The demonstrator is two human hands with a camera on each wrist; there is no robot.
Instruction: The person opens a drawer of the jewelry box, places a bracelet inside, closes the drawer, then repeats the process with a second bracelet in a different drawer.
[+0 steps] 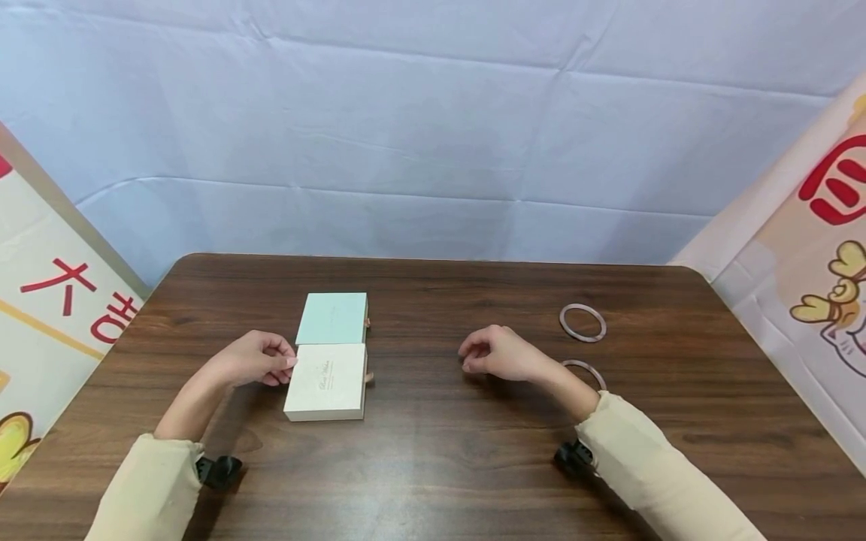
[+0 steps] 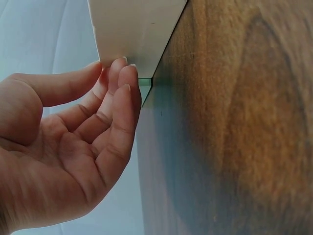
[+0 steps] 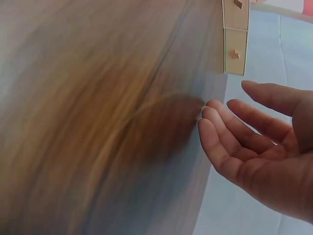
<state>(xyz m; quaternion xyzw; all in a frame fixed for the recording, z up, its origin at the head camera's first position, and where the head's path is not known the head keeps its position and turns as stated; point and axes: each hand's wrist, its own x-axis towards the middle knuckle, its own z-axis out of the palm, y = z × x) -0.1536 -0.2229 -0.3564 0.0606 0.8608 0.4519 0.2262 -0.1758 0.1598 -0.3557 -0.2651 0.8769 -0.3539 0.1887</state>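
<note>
A cream gift box (image 1: pixel 327 379) with printed lettering lies on the table, a small ribbon tab on its right side. Behind it, edge to edge, is a pale mint box (image 1: pixel 333 318) with a similar tab. My left hand (image 1: pixel 255 358) is at the cream box's left side; in the left wrist view the thumb and fingertips (image 2: pixel 128 73) meet right at the box's side (image 2: pixel 134 39), loosely bent. Over the middle of the table, my right hand (image 1: pixel 502 353) hangs with loosely bent fingers, thumb apart from them in the right wrist view, nothing between.
Two pale bangles lie at the right of the brown wooden table (image 1: pixel 433 466): the far bangle (image 1: pixel 583 323) in full view, the near bangle (image 1: pixel 587 368) partly behind my right forearm. A pale cloth (image 1: pixel 406 135) hangs behind the table; printed banners flank it.
</note>
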